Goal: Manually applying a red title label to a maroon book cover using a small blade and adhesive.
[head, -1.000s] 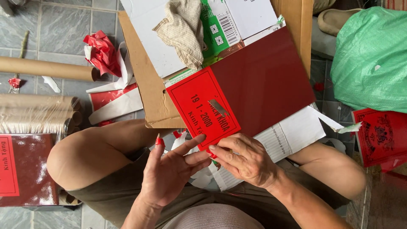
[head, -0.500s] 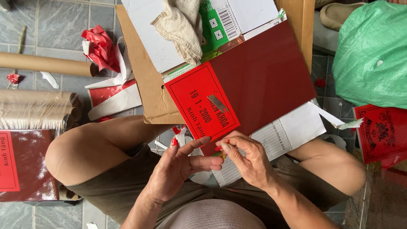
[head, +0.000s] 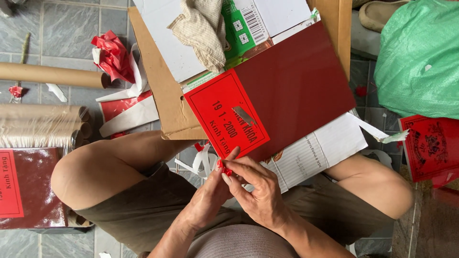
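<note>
The dark maroon rectangular board [head: 299,81] shows a smooth, faintly glossy face, and the bright red paper label [head: 224,114] stuck on its corner looks matt, with one scuffed silvery tear. Above the board, a beige woven cloth rag [head: 203,31] lies rough and crumpled on brown corrugated cardboard [head: 160,91]. Left of the board, brown cardboard tubes [head: 48,74] look dull and papery. Right of it, a green woven plastic sack [head: 420,57] carries a soft sheen.
</note>
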